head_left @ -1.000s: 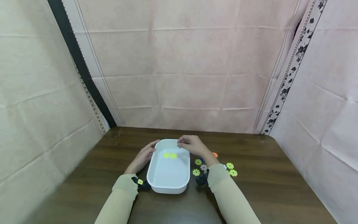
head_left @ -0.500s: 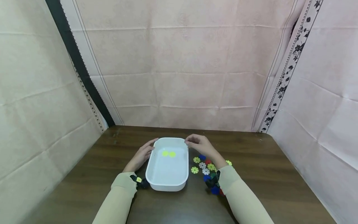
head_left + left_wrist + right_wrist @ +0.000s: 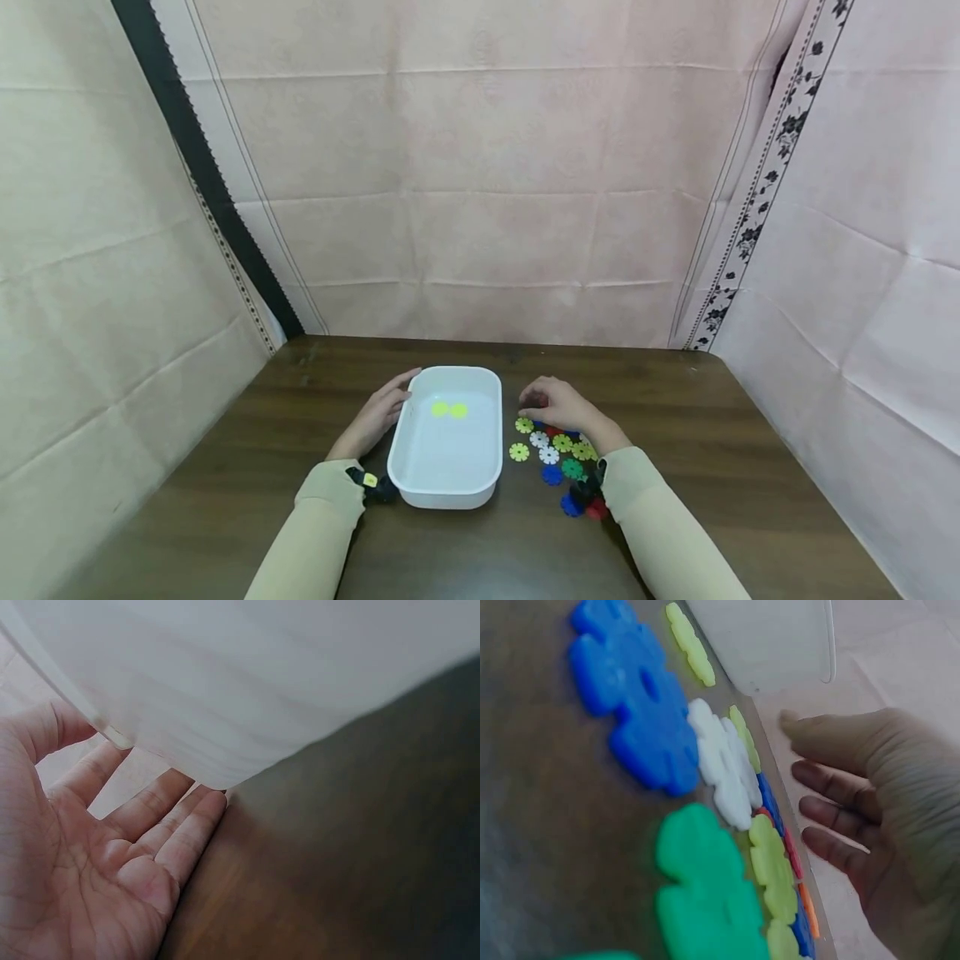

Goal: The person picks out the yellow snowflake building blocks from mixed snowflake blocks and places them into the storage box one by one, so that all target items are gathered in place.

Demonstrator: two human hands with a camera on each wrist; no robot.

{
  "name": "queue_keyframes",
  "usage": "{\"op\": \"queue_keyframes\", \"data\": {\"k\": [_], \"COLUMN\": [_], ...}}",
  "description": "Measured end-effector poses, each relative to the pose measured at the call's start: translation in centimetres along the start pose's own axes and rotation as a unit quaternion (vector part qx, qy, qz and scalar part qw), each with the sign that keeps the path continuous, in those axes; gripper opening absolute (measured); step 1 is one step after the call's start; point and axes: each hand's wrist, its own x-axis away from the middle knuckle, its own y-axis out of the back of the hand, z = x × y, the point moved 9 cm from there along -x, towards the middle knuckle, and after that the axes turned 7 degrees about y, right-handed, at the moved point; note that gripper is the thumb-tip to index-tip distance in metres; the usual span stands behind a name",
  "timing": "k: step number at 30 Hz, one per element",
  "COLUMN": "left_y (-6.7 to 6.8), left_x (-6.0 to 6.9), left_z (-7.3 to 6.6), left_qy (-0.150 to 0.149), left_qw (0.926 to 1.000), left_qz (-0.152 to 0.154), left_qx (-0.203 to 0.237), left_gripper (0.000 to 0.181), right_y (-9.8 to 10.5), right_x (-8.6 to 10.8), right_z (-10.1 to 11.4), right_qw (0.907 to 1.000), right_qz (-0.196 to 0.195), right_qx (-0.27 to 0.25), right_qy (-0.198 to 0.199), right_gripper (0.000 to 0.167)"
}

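Observation:
A white rectangular tray (image 3: 446,450) stands on the table, with two yellow-green round pieces (image 3: 448,410) inside near its far end. My left hand (image 3: 377,419) is at the tray's left side. In the left wrist view its extended fingers (image 3: 191,829) reach the tray's outer wall, and the thumb meets the rim. My right hand (image 3: 564,408) hovers over the far part of a group of flower-shaped plastic pieces (image 3: 562,442). Nothing shows between its loosely bent fingers (image 3: 832,784) and thumb in the right wrist view. Part of the group is hidden under that hand and wrist.
Blue (image 3: 641,694), white (image 3: 724,761), green (image 3: 709,889), yellow-green, red and orange flower pieces lie to the right of the tray, some touching. The brown wooden table (image 3: 675,500) ends at pale cloth hangings (image 3: 480,208) behind and on both sides.
My right hand has moved from over the tray's far right corner rightward to the flower pieces. The left hand stays at the tray's left side. The head view has shifted slightly.

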Motion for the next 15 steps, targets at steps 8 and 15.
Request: {"op": "queue_keyframes", "data": {"k": [8,15], "left_y": [0.01,0.17], "left_x": [0.03,-0.07], "left_z": [0.25,-0.07], "left_qy": [0.005,0.005], "left_qw": [1.0000,1.0000], "left_qz": [-0.003,-0.004], "left_qx": [-0.006,-0.007], "left_gripper": [0.044,0.045], "right_y": [-0.97,-0.88], "right_x": [0.25,0.03], "right_z": [-0.55,-0.47], "right_qw": [0.9989,0.9990], "right_qz": [0.034,0.034], "right_qx": [0.022,0.022], "right_qy": [-0.025,-0.019], "right_gripper": [0.021,0.014]}}
